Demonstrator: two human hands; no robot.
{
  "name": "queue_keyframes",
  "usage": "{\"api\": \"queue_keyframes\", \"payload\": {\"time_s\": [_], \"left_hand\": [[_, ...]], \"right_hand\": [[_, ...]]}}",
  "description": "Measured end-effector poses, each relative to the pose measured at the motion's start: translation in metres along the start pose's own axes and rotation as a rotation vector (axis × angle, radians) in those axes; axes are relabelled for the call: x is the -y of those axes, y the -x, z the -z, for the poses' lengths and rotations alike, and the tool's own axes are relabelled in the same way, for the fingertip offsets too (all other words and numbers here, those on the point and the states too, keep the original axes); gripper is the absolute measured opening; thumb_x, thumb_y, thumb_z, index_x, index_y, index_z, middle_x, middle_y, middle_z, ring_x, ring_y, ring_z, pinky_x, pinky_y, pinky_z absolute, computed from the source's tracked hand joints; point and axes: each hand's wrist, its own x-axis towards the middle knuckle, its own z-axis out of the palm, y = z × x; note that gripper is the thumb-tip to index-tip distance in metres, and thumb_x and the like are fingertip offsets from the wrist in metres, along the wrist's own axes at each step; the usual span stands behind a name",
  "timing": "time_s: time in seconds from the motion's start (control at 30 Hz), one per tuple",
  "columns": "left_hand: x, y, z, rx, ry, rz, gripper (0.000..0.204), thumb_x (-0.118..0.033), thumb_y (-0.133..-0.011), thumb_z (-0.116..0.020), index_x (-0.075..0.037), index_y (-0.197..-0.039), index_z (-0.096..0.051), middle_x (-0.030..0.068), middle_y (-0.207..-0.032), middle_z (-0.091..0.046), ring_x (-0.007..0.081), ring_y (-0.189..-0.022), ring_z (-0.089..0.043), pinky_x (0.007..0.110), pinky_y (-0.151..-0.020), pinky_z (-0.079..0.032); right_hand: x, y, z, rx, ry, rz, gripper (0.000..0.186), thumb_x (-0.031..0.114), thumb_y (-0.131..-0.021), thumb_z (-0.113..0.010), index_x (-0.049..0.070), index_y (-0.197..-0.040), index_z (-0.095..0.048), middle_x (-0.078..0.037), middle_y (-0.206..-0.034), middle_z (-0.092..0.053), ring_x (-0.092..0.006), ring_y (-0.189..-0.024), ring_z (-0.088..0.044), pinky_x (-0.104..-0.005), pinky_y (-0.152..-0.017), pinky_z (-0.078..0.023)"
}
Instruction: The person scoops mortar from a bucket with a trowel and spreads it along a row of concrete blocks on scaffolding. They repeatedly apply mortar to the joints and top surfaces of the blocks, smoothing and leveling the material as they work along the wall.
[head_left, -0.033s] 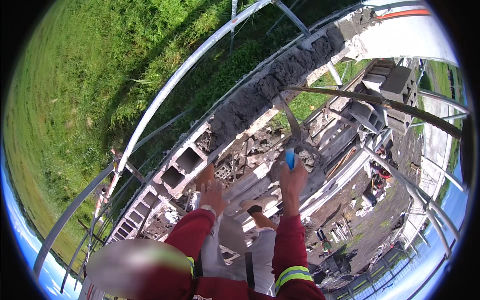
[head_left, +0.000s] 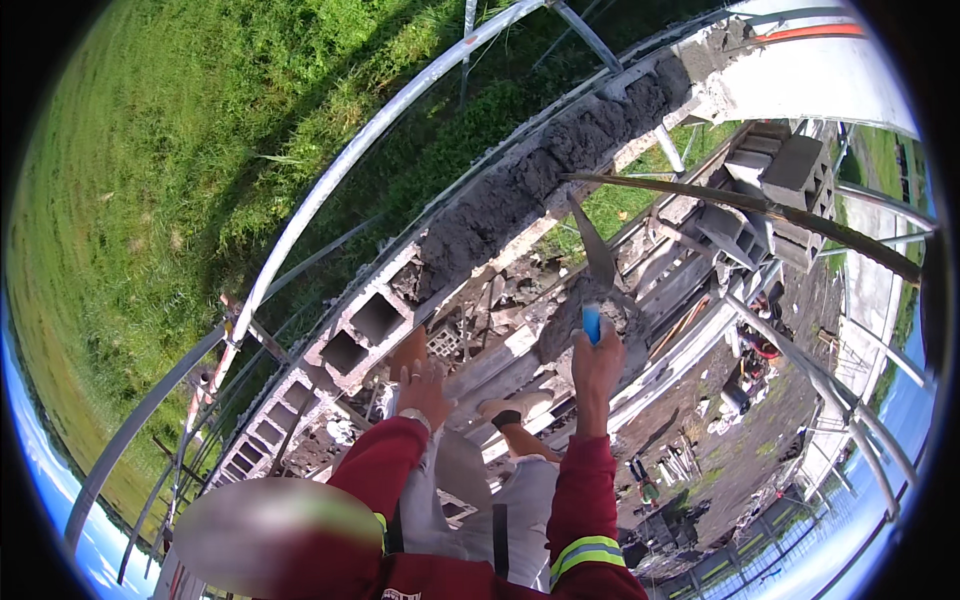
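Note:
My right hand (head_left: 598,360) grips the blue handle (head_left: 591,322) of a trowel, whose long metal blade (head_left: 600,250) points up toward the wall, over a container of wet grey mortar (head_left: 560,335). My left hand (head_left: 420,390) hangs beside my leg with fingers apart, just below the block wall (head_left: 338,370). A thick, uneven bed of grey mortar (head_left: 490,205) lies along the wall top, ending by exposed hollow cells. A long dark bar (head_left: 740,200) reaches diagonally from the mortar bed to the right edge.
Metal scaffold tubes (head_left: 340,170) curve along the left and cross at lower right (head_left: 830,390). Stacked grey blocks (head_left: 790,180) sit on planks at right. A white wall (head_left: 820,80) stands upper right. Grass (head_left: 150,180) lies beyond the wall; rubble and tools lie on the ground below.
My right hand and the trowel have shifted slightly right and downward, the blade swinging a little to the right. My left hand has barely moved.

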Motion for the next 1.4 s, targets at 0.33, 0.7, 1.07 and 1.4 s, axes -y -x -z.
{"api": "queue_keyframes", "payload": {"time_s": [0.33,0.7,1.07,1.4], "left_hand": [[0.0,0.004,-0.004,-0.016,0.017,0.011,0.09,-0.058,-0.099,-0.063,-0.005,-0.166,-0.035,0.0197,-0.172,-0.035,0.0402,-0.161,-0.026,0.058,-0.132,-0.014],[-0.001,-0.002,-0.006,-0.019,0.04,0.014,0.091,-0.058,-0.099,-0.063,-0.004,-0.166,-0.034,0.0215,-0.172,-0.034,0.0405,-0.162,-0.026,0.059,-0.133,-0.014],[0.0,0.002,-0.01,0.004,-0.011,0.013,0.09,-0.056,-0.1,-0.062,-0.006,-0.167,-0.031,0.0187,-0.172,-0.036,0.0404,-0.161,-0.027,0.06,-0.131,-0.015],[0.003,0.004,-0.028,-0.113,0.021,0.018,0.092,-0.058,-0.098,-0.065,-0.004,-0.165,-0.035,0.0201,-0.169,-0.039,0.0408,-0.159,-0.03,0.06,-0.131,-0.015]], "right_hand": [[0.043,-0.19,0.034,-0.022,0.439,0.616,0.033,0.02,-0.092,-0.066,0.004,-0.121,-0.071,-0.024,-0.097,-0.074,-0.0451,-0.088,-0.073,-0.0558,-0.079,-0.056],[0.007,-0.106,0.037,-0.056,0.293,0.141,0.032,0.02,-0.087,-0.066,-0.004,-0.108,-0.069,-0.027,-0.085,-0.072,-0.0493,-0.084,-0.07,-0.0572,-0.079,-0.052],[0.024,-0.067,-0.095,-0.318,0.202,0.46,0.03,0.018,-0.094,-0.07,-0.002,-0.116,-0.065,-0.022,-0.106,-0.068,-0.0425,-0.095,-0.071,-0.0529,-0.081,-0.057],[0.029,-0.041,-0.047,0.099,0.39,0.496,0.029,0.019,-0.094,-0.067,0.0,-0.116,-0.067,-0.021,-0.109,-0.069,-0.0432,-0.095,-0.072,-0.0542,-0.081,-0.057]]}}
